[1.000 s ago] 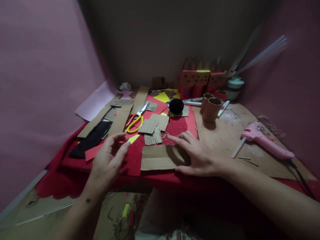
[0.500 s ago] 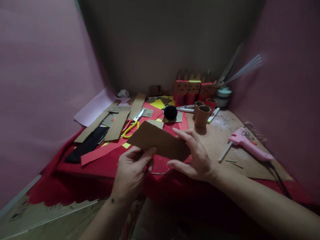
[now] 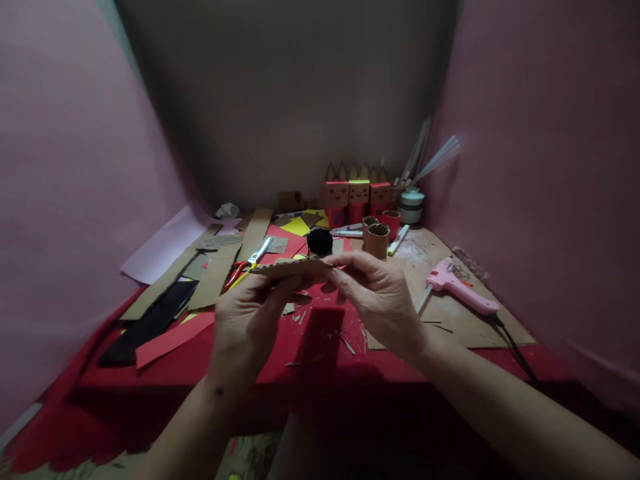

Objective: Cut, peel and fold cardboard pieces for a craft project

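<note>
A brown piece of cardboard is held up level above the red table, turned nearly edge-on so its corrugated edge shows. My left hand pinches its left end between thumb and fingers. At the right end, my right hand grips it with thumb below and fingers above. Just behind the cardboard sits a round black thing. Scissors with red and yellow handles lie beyond my left hand, partly hidden by the cardboard. Small cardboard scraps are scattered on the red cloth below.
At the right, a pink glue gun lies on a cardboard sheet. Cardboard tubes and box-headed figures stand behind. Cardboard strips, a black folded piece and a red paper strip lie at left.
The cardboard has been tilted from showing its broad face to nearly edge-on, and raised slightly in view. My right hand has closed on its right end. The view has shifted.
</note>
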A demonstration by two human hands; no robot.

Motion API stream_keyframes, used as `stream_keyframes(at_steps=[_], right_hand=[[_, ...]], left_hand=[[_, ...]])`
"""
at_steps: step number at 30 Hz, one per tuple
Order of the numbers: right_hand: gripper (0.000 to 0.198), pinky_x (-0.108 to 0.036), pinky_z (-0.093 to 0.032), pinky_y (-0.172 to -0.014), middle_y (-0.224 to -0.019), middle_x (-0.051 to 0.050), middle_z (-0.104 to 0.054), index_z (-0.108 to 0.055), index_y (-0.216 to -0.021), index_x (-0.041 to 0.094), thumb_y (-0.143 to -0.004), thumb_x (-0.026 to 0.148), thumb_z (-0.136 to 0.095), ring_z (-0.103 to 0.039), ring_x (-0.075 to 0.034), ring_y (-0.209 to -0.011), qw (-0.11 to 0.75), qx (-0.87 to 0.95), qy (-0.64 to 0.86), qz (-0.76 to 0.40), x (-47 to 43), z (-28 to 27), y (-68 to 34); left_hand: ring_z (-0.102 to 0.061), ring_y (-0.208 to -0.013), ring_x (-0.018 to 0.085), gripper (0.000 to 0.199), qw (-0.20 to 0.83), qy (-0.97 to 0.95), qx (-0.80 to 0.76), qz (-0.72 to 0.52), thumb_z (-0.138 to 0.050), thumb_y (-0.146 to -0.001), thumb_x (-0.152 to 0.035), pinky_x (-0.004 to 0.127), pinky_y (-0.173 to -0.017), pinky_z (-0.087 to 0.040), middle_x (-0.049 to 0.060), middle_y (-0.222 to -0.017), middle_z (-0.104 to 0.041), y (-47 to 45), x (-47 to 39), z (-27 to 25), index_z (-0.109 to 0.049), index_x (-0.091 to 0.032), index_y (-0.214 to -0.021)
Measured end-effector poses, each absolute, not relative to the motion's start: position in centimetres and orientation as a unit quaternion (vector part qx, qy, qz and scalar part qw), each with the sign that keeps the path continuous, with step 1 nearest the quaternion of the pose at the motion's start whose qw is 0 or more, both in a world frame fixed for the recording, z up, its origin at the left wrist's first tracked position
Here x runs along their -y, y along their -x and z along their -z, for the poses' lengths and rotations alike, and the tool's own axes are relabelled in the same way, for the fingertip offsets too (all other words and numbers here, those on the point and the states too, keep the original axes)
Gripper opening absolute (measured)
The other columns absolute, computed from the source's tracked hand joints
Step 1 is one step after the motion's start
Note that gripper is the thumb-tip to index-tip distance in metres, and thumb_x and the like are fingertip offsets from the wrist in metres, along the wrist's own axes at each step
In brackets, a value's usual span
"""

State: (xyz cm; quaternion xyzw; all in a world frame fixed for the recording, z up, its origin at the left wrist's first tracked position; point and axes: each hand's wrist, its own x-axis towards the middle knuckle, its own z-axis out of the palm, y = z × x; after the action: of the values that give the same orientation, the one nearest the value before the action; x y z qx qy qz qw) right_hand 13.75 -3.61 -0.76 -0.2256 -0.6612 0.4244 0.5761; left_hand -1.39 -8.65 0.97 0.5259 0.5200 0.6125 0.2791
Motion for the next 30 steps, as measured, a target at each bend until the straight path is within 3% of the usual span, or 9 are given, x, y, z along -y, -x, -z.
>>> stream_keyframes(at_steps=[7, 13, 23, 28, 30], right_hand=[[0.014, -0.028, -0.059, -0.059, -0.062, 0.002, -0.067, -0.067, -0.084, 0.017, -0.077, 0.029, -0.069, -0.066, -0.012, -0.056, 0.530, 0.549, 0.260, -0.591, 2.7, 1.4, -12.8], [0.012, -0.022, -0.056, -0.055, -0.067, 0.001, -0.069, -0.066, -0.079, 0.015, -0.072, 0.023, -0.071, -0.067, -0.011, -0.056, 0.521, 0.520, 0.278, -0.617, 2.0, 0.9, -12.1], [0.007, -0.022, -0.055, -0.056, -0.062, 0.000, -0.067, -0.065, -0.074, 0.014, -0.069, 0.015, -0.069, -0.065, -0.010, -0.055, 0.505, 0.528, 0.303, -0.612, 1.9, 0.4, -11.6], [0.012, -0.020, -0.052, -0.048, -0.059, 0.003, -0.064, -0.062, -0.072, 0.015, -0.066, 0.016, -0.072, -0.062, -0.009, -0.050, 0.508, 0.516, 0.290, -0.625, 1.6, 0.5, -11.4], [0.014, -0.020, -0.052, -0.047, -0.058, 0.003, -0.062, -0.060, -0.071, 0.014, -0.066, 0.017, -0.073, -0.062, -0.010, -0.049, 0.515, 0.511, 0.290, -0.625, 1.4, 0.6, -11.3]], left_hand=[[-0.073, -0.071, 0.020, 0.023, 0.418, -0.465, -0.462, -0.629, -0.068, -0.081, -0.028, 0.025, -0.059, -0.059, 0.007, -0.086, -0.076, 2.0, 7.5, 0.3, -0.070, -0.014, -0.100], [-0.073, -0.063, 0.022, 0.024, 0.475, -0.399, -0.460, -0.635, -0.071, -0.075, -0.026, 0.020, -0.043, -0.054, 0.010, -0.070, -0.075, 2.0, 6.3, -0.1, -0.068, -0.009, -0.092], [-0.066, -0.046, 0.016, 0.020, 0.434, -0.407, -0.493, -0.635, -0.066, -0.079, -0.029, 0.020, -0.038, -0.050, 0.008, -0.058, -0.072, 2.3, 5.6, -0.2, -0.065, -0.009, -0.078], [-0.049, -0.027, 0.011, 0.023, 0.384, -0.438, -0.527, -0.619, -0.063, -0.081, -0.033, 0.020, -0.029, -0.039, 0.004, -0.043, -0.063, 2.6, 5.2, -0.2, -0.060, -0.012, -0.070], [-0.044, -0.026, 0.010, 0.020, 0.360, -0.445, -0.529, -0.626, -0.063, -0.081, -0.033, 0.019, -0.027, -0.034, 0.000, -0.039, -0.059, 2.6, 5.0, 0.0, -0.060, -0.014, -0.076]])
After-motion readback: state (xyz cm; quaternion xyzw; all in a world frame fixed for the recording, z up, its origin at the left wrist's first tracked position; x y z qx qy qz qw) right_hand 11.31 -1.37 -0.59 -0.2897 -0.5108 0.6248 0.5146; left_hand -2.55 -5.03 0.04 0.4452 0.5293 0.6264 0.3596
